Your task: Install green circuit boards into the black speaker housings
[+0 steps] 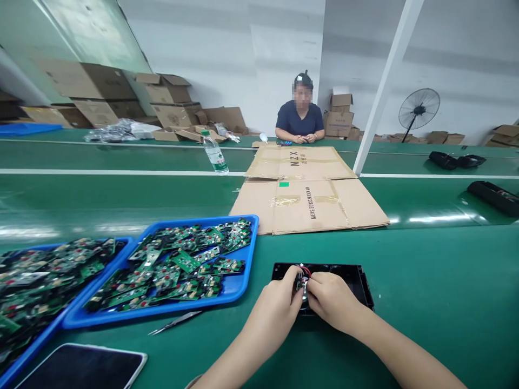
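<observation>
A black plastic housing (357,283) lies on the green table in front of me, its inner side up. Over its left half, my left hand (278,297) pinches a small circuit board (299,282), seen edge-on and partly covered by the fingers. Close against it, my right hand (334,300) has its thumb and fingers pressed together beside red wires (307,271). What the right fingertips grip is hidden. Below them a round silvery part (304,298) shows in the housing.
Blue trays (252,259) of circuit boards stand at left, with tweezers (176,322) and a dark-screened tablet (87,367) nearer me. Flattened cardboard (308,202) lies ahead, beside a water bottle (215,153). A person (300,121) sits opposite. Black cases (494,198) lie far right.
</observation>
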`<control>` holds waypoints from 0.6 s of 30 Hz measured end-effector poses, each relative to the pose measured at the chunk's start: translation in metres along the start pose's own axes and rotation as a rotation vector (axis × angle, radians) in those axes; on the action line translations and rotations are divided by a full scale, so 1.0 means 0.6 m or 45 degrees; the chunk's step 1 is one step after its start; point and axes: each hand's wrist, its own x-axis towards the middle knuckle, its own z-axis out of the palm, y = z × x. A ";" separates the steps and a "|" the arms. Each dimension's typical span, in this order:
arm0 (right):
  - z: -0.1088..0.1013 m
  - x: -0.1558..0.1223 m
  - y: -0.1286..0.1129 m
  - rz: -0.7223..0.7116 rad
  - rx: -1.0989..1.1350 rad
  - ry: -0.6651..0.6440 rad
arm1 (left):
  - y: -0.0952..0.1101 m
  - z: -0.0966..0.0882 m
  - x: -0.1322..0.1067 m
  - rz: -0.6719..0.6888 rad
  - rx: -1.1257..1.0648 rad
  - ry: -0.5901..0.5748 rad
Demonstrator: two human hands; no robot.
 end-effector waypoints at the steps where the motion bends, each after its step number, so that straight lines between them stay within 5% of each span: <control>1: -0.002 0.000 0.000 0.014 0.024 -0.008 | 0.000 -0.002 -0.001 0.013 -0.011 0.004; 9: -0.028 0.007 -0.004 0.250 0.309 -0.124 | -0.011 -0.021 -0.004 0.048 -0.245 -0.118; 18: -0.027 0.002 -0.007 0.161 0.301 -0.199 | -0.009 -0.020 -0.006 0.037 -0.283 -0.164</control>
